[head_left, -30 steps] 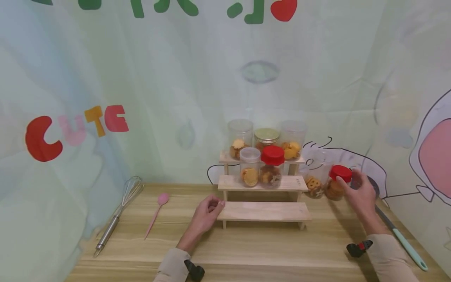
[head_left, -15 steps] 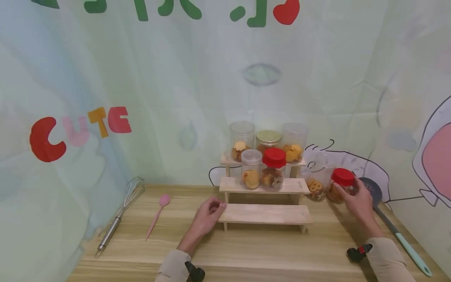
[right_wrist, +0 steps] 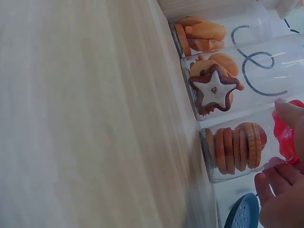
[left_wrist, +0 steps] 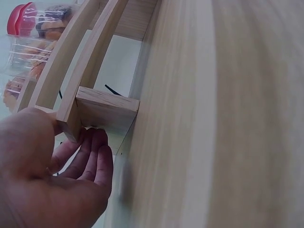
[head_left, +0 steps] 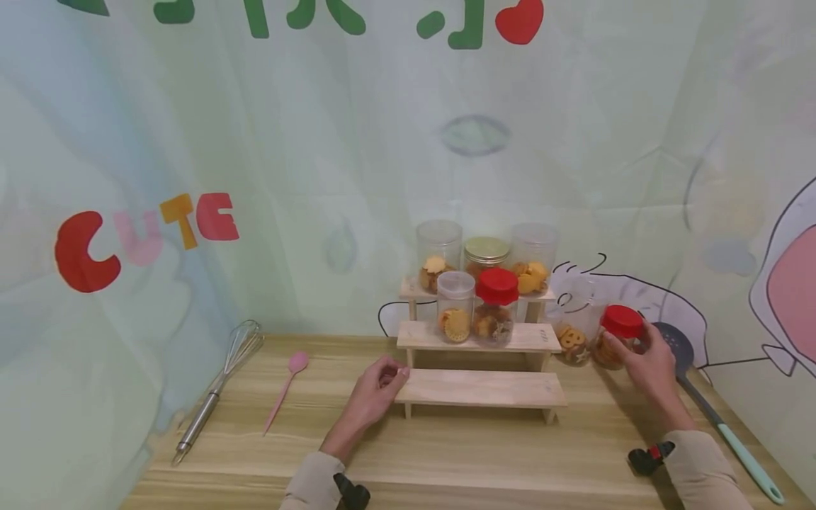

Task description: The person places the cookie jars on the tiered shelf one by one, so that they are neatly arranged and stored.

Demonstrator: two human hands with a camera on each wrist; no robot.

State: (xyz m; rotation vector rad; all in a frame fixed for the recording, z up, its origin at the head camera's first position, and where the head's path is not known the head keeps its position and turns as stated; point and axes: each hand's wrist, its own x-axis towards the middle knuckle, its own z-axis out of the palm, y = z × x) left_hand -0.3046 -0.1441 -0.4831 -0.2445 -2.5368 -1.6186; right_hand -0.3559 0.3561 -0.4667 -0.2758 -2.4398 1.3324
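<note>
My right hand (head_left: 652, 365) holds a small clear jar with a red lid (head_left: 621, 322), its thumb and fingers on opposite sides just below the lid. Round cookies are stacked inside the jar, as the right wrist view shows (right_wrist: 237, 145). The jar stands upright at the right of a three-step wooden stand (head_left: 481, 386). At the left end of the lowest step, my left hand (head_left: 372, 389) pinches the board; the left wrist view has its fingers (left_wrist: 97, 156) curled by the step's leg. Close beside the held jar is a taller clear cookie jar (head_left: 574, 340).
Several cookie jars fill the upper two steps, among them a red-lidded one (head_left: 497, 287) and a gold-lidded one (head_left: 486, 249). A slotted turner (head_left: 695, 393) lies at the right. A whisk (head_left: 219, 386) and a pink spoon (head_left: 296, 365) lie at the left.
My right hand has come down a little, its thumb and fingers now lower on the sides of the red-lidded jar. The left hand stays at the step; the head view has shifted slightly.
</note>
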